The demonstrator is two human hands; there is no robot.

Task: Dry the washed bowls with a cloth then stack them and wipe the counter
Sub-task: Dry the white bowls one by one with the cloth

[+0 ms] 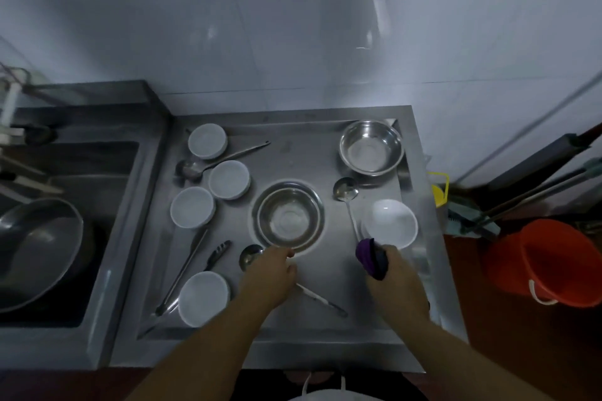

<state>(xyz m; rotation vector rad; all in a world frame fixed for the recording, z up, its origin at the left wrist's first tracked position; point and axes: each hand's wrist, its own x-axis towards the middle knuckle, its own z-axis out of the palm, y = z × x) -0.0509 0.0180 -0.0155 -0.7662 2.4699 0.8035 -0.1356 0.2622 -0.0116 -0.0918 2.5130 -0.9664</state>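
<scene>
A steel bowl (288, 216) stands upright at the middle of the steel counter (329, 322). My left hand (273, 270) touches its near rim with fingers loosely curled. My right hand (395, 273) grips a bunched purple cloth (369, 257) just in front of an upright white bowl (391, 223). A second steel bowl (371, 146) sits at the back right. Several white bowls lie upside down on the left: one (207, 141) at the back, two (229, 179) (193, 207) mid-left, one (203, 298) near the front.
Ladles (346, 189) (190, 169) (250, 255), tongs (182, 273) and a slotted utensil (219, 254) lie among the bowls. A sink with a wok (35, 251) is on the left. An orange bucket (547, 262) stands on the floor at the right, by mop handles.
</scene>
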